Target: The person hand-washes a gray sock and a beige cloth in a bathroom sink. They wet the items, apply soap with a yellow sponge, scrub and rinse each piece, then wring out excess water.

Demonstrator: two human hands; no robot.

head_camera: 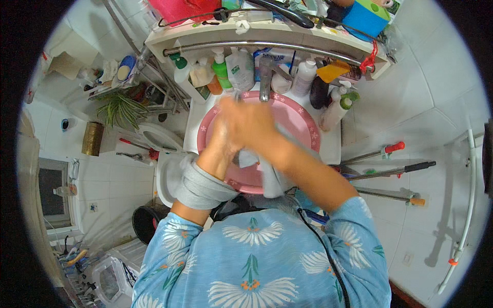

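My left hand (pixel 224 125) and my right hand (pixel 251 122) press together above a pink plastic basin (pixel 316 133) with white flowers on its rim. Both are motion-blurred, and the right covers much of the left. Whether any fabric lies between them is hidden. Grey cloth (pixel 204 186) is wound around my left forearm. More grey cloth (pixel 272 181) hangs across the basin's near rim, and a lighter piece of it shows below my hands. Just beyond the hands stands a metal faucet (pixel 265 86), its spout over the far rim.
Pump bottles, including a green one (pixel 221 71) and a white one (pixel 305 77), crowd the sink's back edge. Above them runs a metal rail (pixel 265 45) under a loaded shelf. A toilet (pixel 165 177) is at left; several long handles (pixel 396 171) lean at right.
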